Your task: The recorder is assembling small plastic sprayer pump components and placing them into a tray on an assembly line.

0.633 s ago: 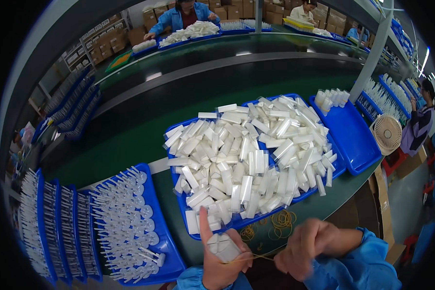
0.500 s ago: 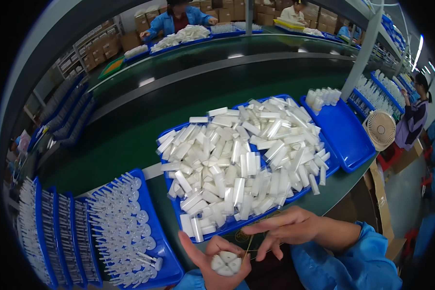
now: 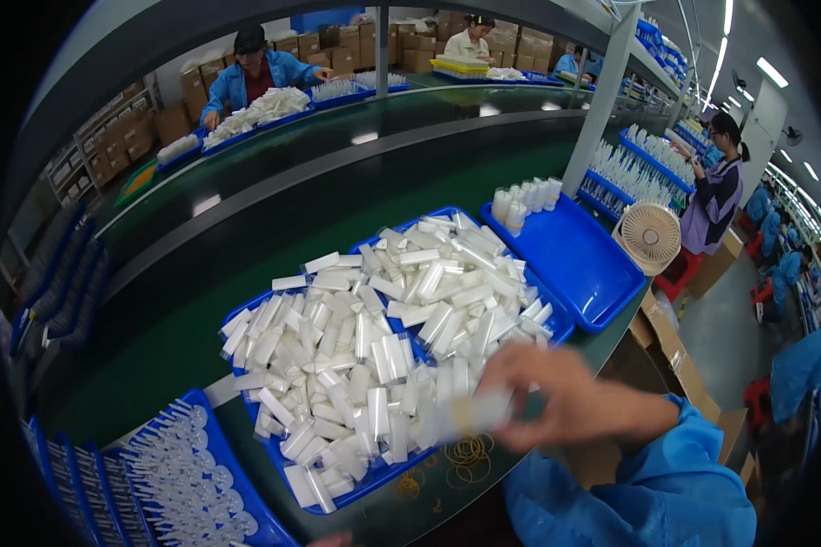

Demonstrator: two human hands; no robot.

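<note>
My right hand point(image 3: 552, 392) is pinched round one end of a white bundle point(image 3: 470, 413) with a yellowish rubber band about its middle. Motion smears both, and they hang over the near right edge of a heap of white, clear-wrapped wedge-shaped pieces point(image 3: 379, 346). The heap fills blue trays point(image 3: 566, 324). Only a sliver of my left hand point(image 3: 333, 540) shows at the lower edge, its fingers hidden. Loose rubber bands point(image 3: 468, 459) lie on the green table beside my right hand.
Beyond the heap, a blue tray point(image 3: 575, 264) holds several white bundles point(image 3: 524, 202) at its far end. A beige fan point(image 3: 649, 237) stands right of it. Trays of white stemmed parts point(image 3: 187, 474) sit at lower left. A post point(image 3: 602, 109) rises behind. Co-workers sit across the conveyor.
The bundle has passed from my left hand to my right, now banded and held over the heap. My left hand has dropped almost out of view. The head view has swung right.
</note>
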